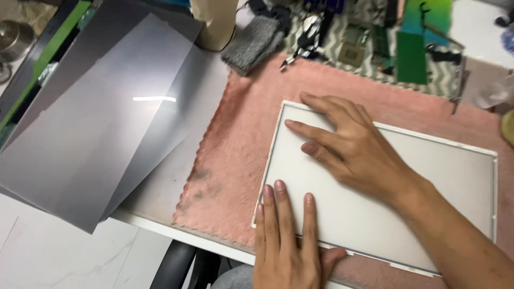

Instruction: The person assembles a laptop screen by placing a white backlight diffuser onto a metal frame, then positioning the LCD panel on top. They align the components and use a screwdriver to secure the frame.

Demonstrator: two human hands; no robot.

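Pressed flat at bottom centre, fingers together: left hand (286, 241) on smooth white rectangular panel (407, 187), lower right. Underneath, fuzzy pink towel (241, 144); upper left, glossy grey translucent sheets (96, 123). Right hand (348, 144), fingers spread, flat on panel's upper-left corner; grey knit cloth (252, 44) top centre.

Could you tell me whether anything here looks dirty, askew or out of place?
Yes: the pink cloth has dark smudges near its left edge, and the grey sheets overhang the table edge, fanned unevenly.
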